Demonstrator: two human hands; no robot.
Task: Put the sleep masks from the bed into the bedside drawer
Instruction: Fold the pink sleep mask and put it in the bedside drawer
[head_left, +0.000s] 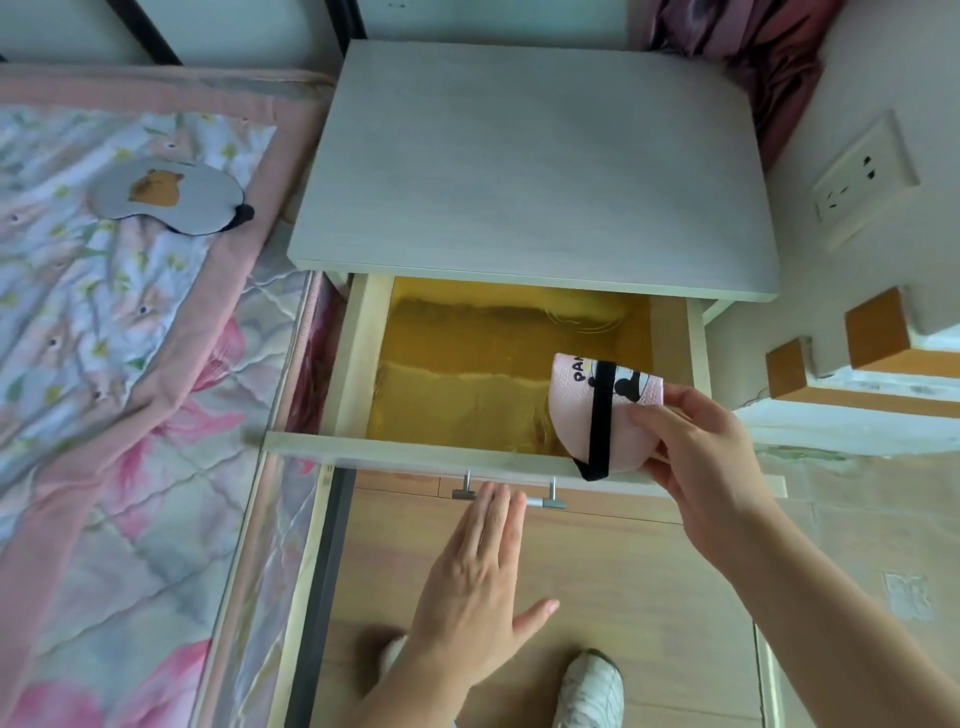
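The bedside drawer (358, 358) is pulled open, its bottom lined with shiny gold paper. My right hand (696, 447) grips a folded pink sleep mask (574, 415) with a black strap and a panda print, held over the drawer's front right corner. My left hand (480, 566) is flat with fingers apart, holding nothing, its fingertips just below the drawer's metal handle (545, 501). A grey sleep mask (176, 195) with a brown animal print lies on the bed (104, 364) to the left, near the pink border of the quilt.
The pale nightstand top (530, 166) overhangs the drawer's back half. A wall socket (862, 182) and wooden blocks (878, 332) sit on the right. My white shoe (592, 686) stands on the wooden floor below. A dark red curtain (743, 57) hangs at the back.
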